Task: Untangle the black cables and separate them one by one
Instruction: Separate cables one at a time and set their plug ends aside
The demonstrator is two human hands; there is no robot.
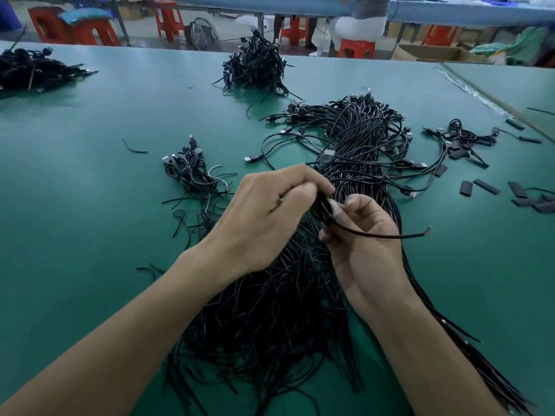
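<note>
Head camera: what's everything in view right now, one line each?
table: one, green, underneath everything
big tangle: one, black, centre, under the hands
small cable heaps: four, black, far left, far centre, mid-left, right
sleeve pieces: several, black, right side
stools: several, red, beyond table
fan: one, grey, beyond table
held cable: one, black, between both hands
left hand: grips held cable
right hand: pinches held cable

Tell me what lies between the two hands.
In the head view, a black cable lies between the left hand and the right hand. Both hands pinch it, and it trails out to the right.
</note>
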